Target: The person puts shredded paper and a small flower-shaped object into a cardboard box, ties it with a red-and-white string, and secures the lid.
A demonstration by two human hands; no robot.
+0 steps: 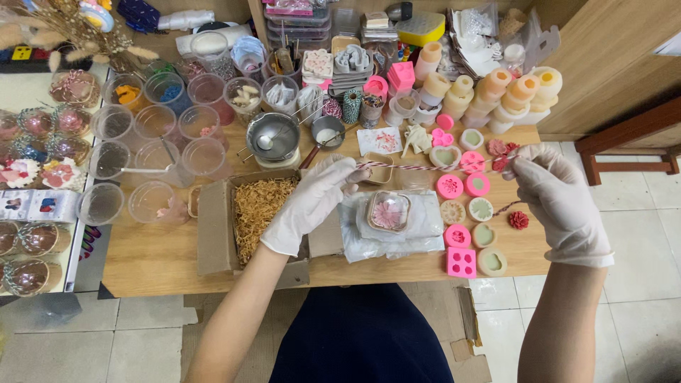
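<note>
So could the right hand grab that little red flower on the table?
Probably yes. The red flower lies in the open just below the right hand, with nothing over it. But that hand is pinching the red-and-white string, stretched across to the left hand.

Wooden table [163,259] under moulds [461,262], cups [149,202]

The open cardboard box of straw-like shredded filler [252,213] sits on the wooden table [156,259]. Right of the box lies the square clear-lidded flower case [388,211]; behind the box stands the small round metal pot [273,136].

Gloved left hand [314,202] and right hand [557,198] stretch red-white twine [425,167] taut above a wrapped soap [389,213].
</note>
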